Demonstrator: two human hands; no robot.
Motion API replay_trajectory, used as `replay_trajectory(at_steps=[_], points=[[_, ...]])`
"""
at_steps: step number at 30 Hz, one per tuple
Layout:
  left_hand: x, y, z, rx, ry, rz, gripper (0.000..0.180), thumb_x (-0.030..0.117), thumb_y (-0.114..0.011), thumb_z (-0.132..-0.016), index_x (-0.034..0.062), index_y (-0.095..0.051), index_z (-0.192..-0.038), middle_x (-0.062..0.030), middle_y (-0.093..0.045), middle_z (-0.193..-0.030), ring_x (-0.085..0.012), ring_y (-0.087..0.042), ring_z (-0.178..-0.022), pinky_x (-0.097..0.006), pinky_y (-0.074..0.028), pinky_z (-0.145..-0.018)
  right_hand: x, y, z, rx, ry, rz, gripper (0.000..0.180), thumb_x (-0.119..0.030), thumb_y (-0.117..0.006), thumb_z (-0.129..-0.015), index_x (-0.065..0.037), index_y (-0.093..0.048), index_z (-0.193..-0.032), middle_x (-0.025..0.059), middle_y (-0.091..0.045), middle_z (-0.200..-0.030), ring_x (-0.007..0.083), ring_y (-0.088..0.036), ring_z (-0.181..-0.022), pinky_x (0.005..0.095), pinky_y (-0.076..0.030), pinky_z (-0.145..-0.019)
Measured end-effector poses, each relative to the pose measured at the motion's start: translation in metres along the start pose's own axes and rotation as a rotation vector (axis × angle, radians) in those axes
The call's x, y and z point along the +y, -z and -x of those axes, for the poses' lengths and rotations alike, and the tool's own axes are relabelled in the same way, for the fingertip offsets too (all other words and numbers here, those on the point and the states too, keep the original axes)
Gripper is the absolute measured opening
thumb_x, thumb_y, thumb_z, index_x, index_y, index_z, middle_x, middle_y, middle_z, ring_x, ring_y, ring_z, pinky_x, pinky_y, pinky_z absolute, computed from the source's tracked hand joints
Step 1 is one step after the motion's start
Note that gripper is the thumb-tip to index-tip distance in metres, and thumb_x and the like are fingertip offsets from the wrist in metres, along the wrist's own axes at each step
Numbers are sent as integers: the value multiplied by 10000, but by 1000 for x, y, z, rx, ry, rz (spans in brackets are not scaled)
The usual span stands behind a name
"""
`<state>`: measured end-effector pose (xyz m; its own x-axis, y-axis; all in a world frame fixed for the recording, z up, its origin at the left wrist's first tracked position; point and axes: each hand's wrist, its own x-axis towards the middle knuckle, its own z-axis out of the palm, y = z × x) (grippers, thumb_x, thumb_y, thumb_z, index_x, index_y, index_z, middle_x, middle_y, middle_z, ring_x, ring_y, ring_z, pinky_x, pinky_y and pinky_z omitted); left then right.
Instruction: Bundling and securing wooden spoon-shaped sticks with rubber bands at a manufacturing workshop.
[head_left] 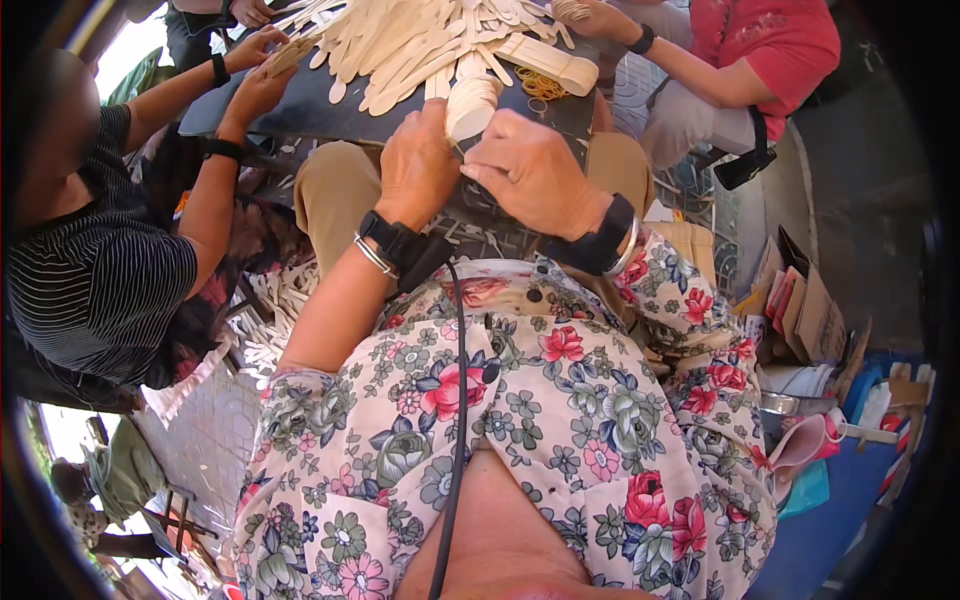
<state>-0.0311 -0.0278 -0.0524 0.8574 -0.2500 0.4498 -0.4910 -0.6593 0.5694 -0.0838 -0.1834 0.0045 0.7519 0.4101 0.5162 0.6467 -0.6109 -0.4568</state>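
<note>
table: the dark table (300,112) carries a wide heap of loose wooden cutlery (400,45); it is crowded to its edges, so a knock could push pieces off the near edge onto the floor, where some pale pieces already lie
co-workers: a person in a striped top at the left and one in a red top at the right each have hands in the same heap; arms could collide
bundle: a stack of wooden spoons (472,105) stands at the near table edge, held between both hands; a loose grip could let it fan out and spill
left hand: the left hand (415,165) is closed round the stack's left side
right hand: the right hand (530,175) pinches its lower right; whether it holds a band I cannot tell
rubber bands: the rubber bands (540,85) lie just beyond the stack; a stretched one could snap or fly off
</note>
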Motion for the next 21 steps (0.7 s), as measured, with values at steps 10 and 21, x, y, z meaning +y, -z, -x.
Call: replay_trajectory(at_steps=[10, 21], points=[[-9, 17, -5, -526, 583, 1084, 317, -16, -610, -810, -63, -574, -1122, -147, -682, -920, -239, -697, -790, -338, -582, -712, 27, 6, 19, 149, -670, -793, 284, -81, -690, -860, 16, -638, -1122, 55, -655, -877, 80, -599, -687, 228, -505, -636], [-8, 34, -14, -629, 565, 1409, 449, 126, -636, -926, -28, -499, -1325, -172, -653, -1142, -250, -662, -1015, -371, -565, -839, -94, 121, -28, 151, 101, -819, 619, -118, -632, -911, 124, -325, -1390, 192, -610, -1095, 163, -631, -850, 271, -516, -768]])
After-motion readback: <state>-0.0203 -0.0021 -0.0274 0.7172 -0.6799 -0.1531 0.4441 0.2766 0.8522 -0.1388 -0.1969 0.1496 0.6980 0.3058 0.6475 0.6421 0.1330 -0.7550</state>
